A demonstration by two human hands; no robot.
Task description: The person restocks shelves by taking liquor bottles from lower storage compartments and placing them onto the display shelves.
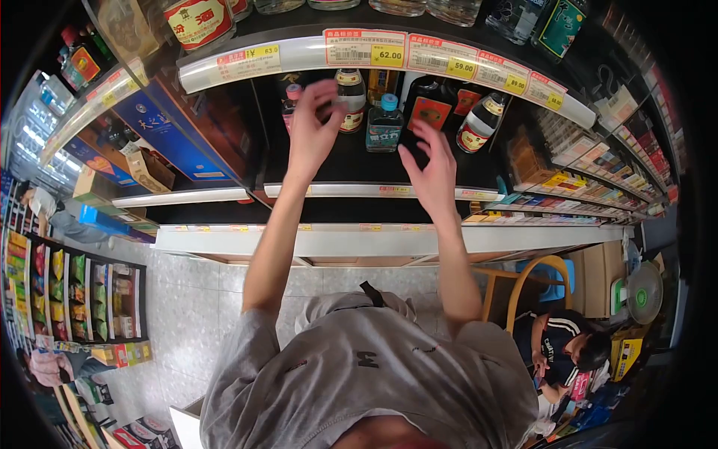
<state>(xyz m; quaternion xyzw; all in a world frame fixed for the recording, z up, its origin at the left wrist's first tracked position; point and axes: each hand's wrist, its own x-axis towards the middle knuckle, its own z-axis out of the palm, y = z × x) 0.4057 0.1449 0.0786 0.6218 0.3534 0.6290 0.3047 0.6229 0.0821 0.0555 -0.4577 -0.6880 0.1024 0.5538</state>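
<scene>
Black shelf, blue-capped bottle, red-labelled bottles

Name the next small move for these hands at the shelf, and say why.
Perhaps ease the right hand toward the blue-capped bottle: it stands upright, seen between that hand and the left hand, and both look open and empty.

Black shelf: toward its left end, a pink-capped bottle; toward the front edge, a blue-capped, teal-labelled bottle; near the right end, a red-and-white-labelled bottle.
</scene>
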